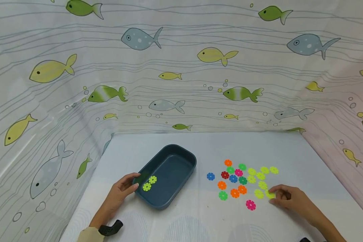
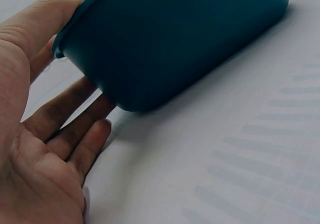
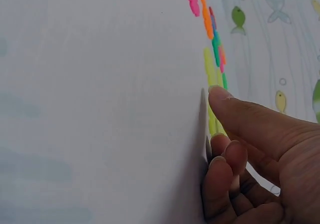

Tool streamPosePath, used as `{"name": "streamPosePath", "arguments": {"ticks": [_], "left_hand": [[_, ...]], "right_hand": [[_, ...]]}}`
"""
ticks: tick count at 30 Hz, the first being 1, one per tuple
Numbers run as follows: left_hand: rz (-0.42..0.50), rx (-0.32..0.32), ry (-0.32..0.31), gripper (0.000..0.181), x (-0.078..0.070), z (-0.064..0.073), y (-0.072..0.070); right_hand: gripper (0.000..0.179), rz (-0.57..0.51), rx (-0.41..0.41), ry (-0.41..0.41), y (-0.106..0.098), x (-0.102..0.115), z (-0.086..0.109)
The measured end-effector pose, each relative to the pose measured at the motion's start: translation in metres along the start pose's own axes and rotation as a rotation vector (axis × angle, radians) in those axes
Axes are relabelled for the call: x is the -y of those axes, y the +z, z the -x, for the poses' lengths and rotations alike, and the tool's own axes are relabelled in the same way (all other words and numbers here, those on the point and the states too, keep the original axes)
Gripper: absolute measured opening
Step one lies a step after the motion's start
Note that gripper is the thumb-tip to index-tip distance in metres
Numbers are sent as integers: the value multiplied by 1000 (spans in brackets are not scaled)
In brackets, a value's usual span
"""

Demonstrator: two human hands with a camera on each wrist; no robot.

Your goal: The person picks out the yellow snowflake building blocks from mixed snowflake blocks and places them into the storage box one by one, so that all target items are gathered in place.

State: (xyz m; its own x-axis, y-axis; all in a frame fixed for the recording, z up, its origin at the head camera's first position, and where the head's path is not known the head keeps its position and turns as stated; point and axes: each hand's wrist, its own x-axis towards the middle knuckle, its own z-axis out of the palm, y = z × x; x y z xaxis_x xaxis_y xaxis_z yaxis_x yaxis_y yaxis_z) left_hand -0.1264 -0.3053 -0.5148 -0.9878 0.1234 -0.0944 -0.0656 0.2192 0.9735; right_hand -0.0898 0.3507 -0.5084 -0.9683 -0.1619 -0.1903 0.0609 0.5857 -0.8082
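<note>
A dark blue rectangular tub (image 1: 181,183) stands at the left, with two yellow-green notched plastic discs (image 1: 147,187) inside near its left end. My left hand (image 1: 121,190) grips that end; in the left wrist view the thumb lies at the rim and other fingers rest against the tub wall (image 2: 175,44). On the right, my right hand (image 1: 290,200) has thumb and curled fingers around a yellow-green notched disc (image 1: 270,195) at the edge of the spread. From the right wrist, the thumb (image 3: 222,95) and fingers are low at the table, beside yellow discs (image 3: 209,69).
Several notched discs lie scattered between the tub and my right hand: orange (image 1: 234,193), blue (image 1: 210,176), green (image 1: 223,195), pink (image 1: 250,205), dark red (image 1: 225,174) and more yellow-green (image 1: 264,170). A fish-printed sheet (image 1: 196,111) walls the white table (image 1: 196,222) at the back and sides.
</note>
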Motion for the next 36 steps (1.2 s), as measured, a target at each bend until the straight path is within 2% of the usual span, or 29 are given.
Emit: {"name": "streamPosePath", "arguments": {"ticks": [8, 19, 36], "left_hand": [[3, -1, 0, 49, 2, 0, -1], [7, -2, 1, 49, 4, 0, 0], [-4, -7, -16, 50, 0, 0, 0]], "right_hand": [[40, 85, -47, 29, 6, 5, -1], [49, 181, -112, 71, 8, 8, -5], [47, 133, -97, 111, 5, 9, -5]]}}
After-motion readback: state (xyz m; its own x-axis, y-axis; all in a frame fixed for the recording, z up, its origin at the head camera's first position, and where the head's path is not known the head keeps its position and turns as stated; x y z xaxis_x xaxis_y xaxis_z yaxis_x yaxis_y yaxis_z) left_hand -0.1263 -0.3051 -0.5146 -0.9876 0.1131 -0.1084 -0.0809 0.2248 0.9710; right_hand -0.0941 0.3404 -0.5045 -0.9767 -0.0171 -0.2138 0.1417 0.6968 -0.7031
